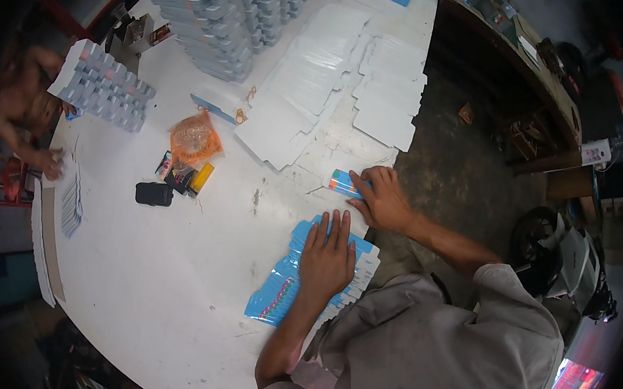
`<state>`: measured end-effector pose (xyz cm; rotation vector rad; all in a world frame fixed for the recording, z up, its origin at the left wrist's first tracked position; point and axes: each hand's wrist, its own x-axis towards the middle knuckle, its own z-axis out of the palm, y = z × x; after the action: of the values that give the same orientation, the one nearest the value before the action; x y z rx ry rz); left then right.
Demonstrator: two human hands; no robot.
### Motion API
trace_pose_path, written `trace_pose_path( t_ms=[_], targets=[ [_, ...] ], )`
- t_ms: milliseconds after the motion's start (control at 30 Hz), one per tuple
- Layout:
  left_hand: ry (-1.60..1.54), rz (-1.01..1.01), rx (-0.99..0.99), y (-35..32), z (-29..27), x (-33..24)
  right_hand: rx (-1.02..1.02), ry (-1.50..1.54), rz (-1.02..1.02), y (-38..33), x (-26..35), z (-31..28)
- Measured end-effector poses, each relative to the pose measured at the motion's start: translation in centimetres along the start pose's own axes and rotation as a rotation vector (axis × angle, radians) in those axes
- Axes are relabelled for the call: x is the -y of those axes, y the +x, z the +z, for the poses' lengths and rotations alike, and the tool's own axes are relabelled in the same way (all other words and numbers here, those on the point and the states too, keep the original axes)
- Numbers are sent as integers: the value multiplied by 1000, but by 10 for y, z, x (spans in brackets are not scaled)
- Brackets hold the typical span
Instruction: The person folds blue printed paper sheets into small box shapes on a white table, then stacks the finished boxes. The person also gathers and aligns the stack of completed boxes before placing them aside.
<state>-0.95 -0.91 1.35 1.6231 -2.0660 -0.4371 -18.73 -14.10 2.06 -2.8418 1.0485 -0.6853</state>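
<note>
Now, both hands on blue cardboard

Right of centre, the right hand [385,200] has thumb and fingers closed on a small blue carton [340,182], right by the table [151,271] edge. Lower centre, the left hand [328,260] lies palm down, open, fingers straight, across fanned blue carton blanks [272,297]. Left of centre sits an orange plastic bag [196,139].

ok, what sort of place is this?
Probably a small packaging workshop: tall stacks of grey-white card pieces and a spread of glossy blue card blanks with white tabs share a large white table.
</note>
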Motion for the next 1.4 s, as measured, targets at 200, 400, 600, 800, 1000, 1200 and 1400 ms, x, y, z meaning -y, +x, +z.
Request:
trace_pose_path(
  t_ms=[200, 400, 600, 800, 1000, 1200, 1400],
  targets=[
    [204, 56, 136, -1, -9, -4, 631, 648, 480, -15, 39, -14],
    [-13, 32, 100, 0, -18, -3, -187, -306, 259, 43, -81, 9],
    [-6, 35, 93, -1, -9, 1, 9, 162, 348, 17, -91, 19],
    [-1, -11, 101, -4, -2, 1, -26, 247, 153, -4, -13, 8],
    [76, -20, 58, 1, -10, -9, 262, 447, 314, -16, 21, -6],
    [120, 26, 148, -8, -9, 0, -91, -149, 284, 7, -33, 5],
    [-90, -9, 79, -5, -15, -3, 23, 130, 245, 4, -70, 10]
  ],
)
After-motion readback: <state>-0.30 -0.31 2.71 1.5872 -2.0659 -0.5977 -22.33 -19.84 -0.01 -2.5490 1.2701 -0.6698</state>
